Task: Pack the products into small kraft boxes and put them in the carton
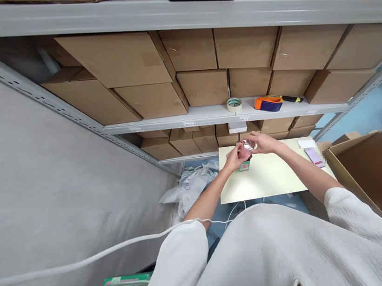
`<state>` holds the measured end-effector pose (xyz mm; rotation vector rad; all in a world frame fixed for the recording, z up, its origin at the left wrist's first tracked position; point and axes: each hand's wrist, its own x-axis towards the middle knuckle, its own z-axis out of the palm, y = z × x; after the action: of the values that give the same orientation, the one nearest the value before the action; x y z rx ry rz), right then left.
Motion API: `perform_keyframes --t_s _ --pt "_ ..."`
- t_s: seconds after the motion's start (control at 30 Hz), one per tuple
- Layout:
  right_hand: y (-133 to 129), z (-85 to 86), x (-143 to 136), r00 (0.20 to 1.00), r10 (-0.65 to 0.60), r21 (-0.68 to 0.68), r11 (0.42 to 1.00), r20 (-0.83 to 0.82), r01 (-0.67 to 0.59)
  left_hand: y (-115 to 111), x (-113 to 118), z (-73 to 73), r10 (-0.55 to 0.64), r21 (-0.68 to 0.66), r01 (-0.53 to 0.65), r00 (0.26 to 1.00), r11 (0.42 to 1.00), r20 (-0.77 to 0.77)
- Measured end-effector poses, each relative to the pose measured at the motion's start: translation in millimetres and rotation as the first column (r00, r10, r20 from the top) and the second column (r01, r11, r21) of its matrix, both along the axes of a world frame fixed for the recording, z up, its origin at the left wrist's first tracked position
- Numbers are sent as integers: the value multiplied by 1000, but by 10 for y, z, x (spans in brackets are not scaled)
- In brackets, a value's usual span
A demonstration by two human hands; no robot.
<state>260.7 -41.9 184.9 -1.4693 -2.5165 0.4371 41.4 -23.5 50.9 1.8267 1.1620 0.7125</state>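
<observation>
Over the pale yellow table, a small pink item with a shiny silver round top is between my two hands. My left hand is closed round its pink side. The fingers of my right hand grip it at the silver end from the other side. Directly below stands a small green box with a pink picture, partly covered by the item and my left hand. Whether the item touches the box I cannot tell.
Shelves packed with cardboard boxes rise ahead. A tape roll and an orange-and-blue tool lie on one shelf. A large open carton stands right, crumpled plastic left. A white cable crosses my left arm.
</observation>
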Motion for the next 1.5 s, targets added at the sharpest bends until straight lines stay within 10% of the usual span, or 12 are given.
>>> perform_keyframes --t_s 0.37,0.93,1.5 --pt "75 -67 -153 994 -74 35 997 80 71 104 -177 -294 103 -54 -110 988 992 -115" --pt "121 -867 -360 924 71 -157 988 376 -12 26 -97 -313 144 -112 -156 984 981 -106" --pt "19 -1008 -247 948 44 -152 988 316 5 10 -93 -284 10 -4 -11 985 1000 -171"
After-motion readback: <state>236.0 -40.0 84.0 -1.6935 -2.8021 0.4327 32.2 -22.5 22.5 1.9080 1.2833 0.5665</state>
